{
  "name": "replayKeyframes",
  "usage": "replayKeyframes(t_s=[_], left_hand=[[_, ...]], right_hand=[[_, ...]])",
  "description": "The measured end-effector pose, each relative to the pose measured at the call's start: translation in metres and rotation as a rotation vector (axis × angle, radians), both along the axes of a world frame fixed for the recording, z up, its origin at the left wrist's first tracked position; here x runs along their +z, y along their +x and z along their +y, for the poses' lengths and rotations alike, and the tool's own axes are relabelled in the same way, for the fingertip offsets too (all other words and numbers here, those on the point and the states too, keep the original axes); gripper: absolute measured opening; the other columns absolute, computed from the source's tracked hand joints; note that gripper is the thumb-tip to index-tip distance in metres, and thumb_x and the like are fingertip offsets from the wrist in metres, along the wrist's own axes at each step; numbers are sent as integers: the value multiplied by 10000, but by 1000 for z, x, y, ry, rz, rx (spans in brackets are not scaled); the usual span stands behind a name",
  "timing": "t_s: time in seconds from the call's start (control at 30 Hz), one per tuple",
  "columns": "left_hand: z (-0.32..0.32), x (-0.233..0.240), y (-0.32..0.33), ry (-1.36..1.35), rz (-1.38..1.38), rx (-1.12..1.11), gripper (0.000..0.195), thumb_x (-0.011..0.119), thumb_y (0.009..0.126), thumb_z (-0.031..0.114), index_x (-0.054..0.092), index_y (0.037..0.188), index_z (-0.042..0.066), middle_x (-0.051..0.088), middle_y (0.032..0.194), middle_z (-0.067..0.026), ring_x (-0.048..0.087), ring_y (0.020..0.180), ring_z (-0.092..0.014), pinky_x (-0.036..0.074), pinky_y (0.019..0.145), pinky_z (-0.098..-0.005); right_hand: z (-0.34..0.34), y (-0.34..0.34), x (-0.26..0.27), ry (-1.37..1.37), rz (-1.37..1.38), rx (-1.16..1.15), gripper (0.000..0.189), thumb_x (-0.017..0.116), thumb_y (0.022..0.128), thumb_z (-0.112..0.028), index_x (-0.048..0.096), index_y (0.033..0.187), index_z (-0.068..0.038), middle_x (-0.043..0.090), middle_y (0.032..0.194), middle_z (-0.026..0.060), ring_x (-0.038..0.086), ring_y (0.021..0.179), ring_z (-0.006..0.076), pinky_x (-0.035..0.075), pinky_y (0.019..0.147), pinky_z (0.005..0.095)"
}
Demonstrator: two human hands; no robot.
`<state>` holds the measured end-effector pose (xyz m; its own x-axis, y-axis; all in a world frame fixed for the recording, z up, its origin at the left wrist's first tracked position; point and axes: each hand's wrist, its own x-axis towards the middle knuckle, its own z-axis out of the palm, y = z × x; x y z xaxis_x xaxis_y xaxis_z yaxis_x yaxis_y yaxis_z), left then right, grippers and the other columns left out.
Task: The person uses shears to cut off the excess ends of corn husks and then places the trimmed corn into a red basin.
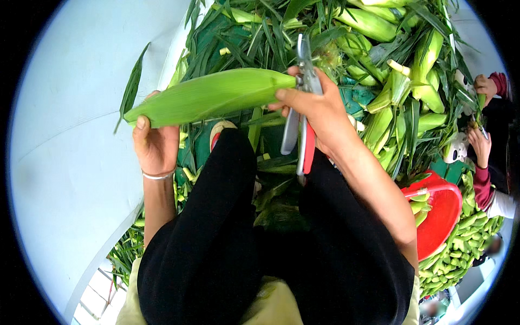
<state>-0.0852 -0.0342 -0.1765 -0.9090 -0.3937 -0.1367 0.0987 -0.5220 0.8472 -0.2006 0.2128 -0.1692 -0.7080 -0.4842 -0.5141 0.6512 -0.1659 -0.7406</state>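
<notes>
An ear of corn in its green husk [211, 97] lies level across both hands, above my knees. My left hand [156, 140] holds its leaf-tip end, thumb on the near side and fingers mostly hidden behind. At the other end, my right hand [315, 101] has its thumb and fingertips on the husk and also carries a pair of pruning shears [302, 134] with red and grey handles. The blades point up and away, and the shears touch or nearly touch the ear's stem end. A loose dark leaf [136, 81] hangs by the left tip.
Husked ears [369, 24] and cut leaves [243, 44] cover the green floor ahead and right. A red plastic basin [440, 215] holds some ears; a large corn pile [467, 248] lies behind it. Another person's hands [481, 142] work at far right. A white wall [81, 101] stands left.
</notes>
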Motion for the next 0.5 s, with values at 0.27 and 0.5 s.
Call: replayKeyframes(t_s=[0.27,0.5], left_hand=[[10,-21,7,217,-329,24,470,500,893,452,488,1163,68,556,1107,-84,542,971,-190,473,789,-309],[19,-5,12,-238,-74,-38,500,625,850,296,457,1193,-27,530,1175,-129,504,1100,-232,394,951,-370]], right_hand=[[15,-8,0,95,368,-137,447,633,704,23,424,1096,-27,535,810,12,499,654,85,423,571,223],[16,-21,4,65,61,-198,461,720,728,-104,425,1064,11,544,738,49,540,601,121,440,531,252]])
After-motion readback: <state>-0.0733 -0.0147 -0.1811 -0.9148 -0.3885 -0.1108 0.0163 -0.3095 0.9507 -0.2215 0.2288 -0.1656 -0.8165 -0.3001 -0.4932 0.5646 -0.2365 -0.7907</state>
